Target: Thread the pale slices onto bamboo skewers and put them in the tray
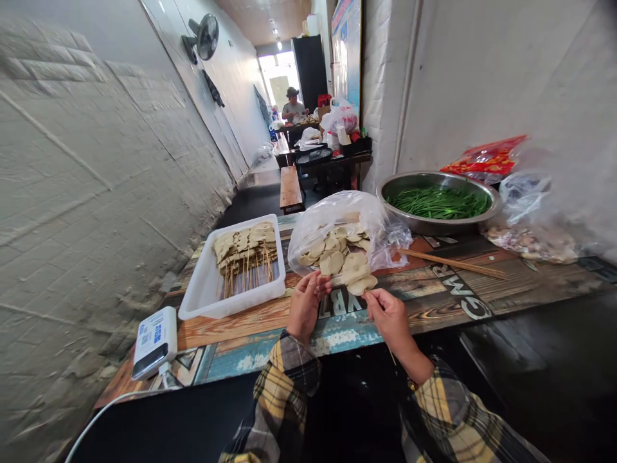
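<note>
My right hand (391, 321) pinches a thin bamboo skewer (393, 355), whose lower end sticks out beneath the fingers. Several flat, pale round slices (357, 272) are threaded at its top, just above the table. My left hand (309, 305) is half curled to the left of them, thumb and fingers apart, with nothing visible in it. In front of both hands lies an open clear plastic bag (337, 209) with a heap of loose pale slices (332, 247) in it. To the left, a white plastic tray (205, 289) carries stacked skewers of the same slices (245, 247).
Loose bamboo skewers (456, 262) lie right of the bag. Behind them stands a steel bowl (438, 226) of green stalks, beside bagged food (535, 238). A white device (155, 341) with a cable sits at the table's left. A person (293, 108) works farther back.
</note>
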`<state>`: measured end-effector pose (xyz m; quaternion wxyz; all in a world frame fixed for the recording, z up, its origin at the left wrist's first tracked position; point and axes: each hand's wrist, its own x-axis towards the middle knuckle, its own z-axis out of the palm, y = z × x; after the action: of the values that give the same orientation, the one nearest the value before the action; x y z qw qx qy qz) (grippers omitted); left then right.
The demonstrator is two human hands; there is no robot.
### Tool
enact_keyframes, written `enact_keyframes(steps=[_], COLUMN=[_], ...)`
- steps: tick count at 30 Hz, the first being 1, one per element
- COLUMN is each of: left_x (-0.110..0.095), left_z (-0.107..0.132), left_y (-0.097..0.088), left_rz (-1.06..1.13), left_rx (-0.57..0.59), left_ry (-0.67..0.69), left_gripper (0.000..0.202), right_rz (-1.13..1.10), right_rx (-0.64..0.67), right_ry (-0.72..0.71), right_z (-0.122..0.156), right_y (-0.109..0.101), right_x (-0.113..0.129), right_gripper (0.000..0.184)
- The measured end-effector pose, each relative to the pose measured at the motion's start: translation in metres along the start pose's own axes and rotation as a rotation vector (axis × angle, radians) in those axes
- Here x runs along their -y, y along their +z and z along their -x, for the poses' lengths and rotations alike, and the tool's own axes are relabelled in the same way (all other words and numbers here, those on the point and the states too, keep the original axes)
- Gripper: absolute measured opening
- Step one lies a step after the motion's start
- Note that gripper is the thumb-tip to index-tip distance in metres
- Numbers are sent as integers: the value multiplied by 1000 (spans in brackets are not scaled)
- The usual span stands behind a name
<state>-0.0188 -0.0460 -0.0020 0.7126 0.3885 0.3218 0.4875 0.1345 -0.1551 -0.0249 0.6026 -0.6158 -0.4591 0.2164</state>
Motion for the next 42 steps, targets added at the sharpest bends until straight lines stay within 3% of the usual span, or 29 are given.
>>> enact_keyframes(steps=[6, 14, 17, 21, 27, 31, 36, 42], left_x=[-4, -5, 1, 8, 8, 3, -11, -13], left_z=[-21, -57, -62, -64, -64, -63, -45, -28], left_y=[-3, 0, 4, 6, 1, 0, 4, 5], left_rz=[-445, -1213, -1339, -1397, -1324, -1032, -525, -366], left_rx=[-122, -181, -178, -263, -313, -316, -214, -105], left_ry=[172, 376, 372, 399, 441, 413, 253, 100], left_gripper=[30, 7, 9, 11, 6, 12, 32, 40], right_rz=[-136, -168, -161, -162, -158, -172, -165, -79], right_rx=[-94, -65, -53, -46, -38, -34, 6, 47], right_ry=[51, 28, 11, 4, 7, 10, 17, -21], right_z=[0, -2, -3, -3, -4, -4, -3, -2], right_y=[-2, -3, -5, -6, -7, -6, -6, -7], right_x=[-4, 0, 3, 6, 8, 8, 6, 4], right_gripper=[33, 32, 32, 32, 30, 30, 32, 30])
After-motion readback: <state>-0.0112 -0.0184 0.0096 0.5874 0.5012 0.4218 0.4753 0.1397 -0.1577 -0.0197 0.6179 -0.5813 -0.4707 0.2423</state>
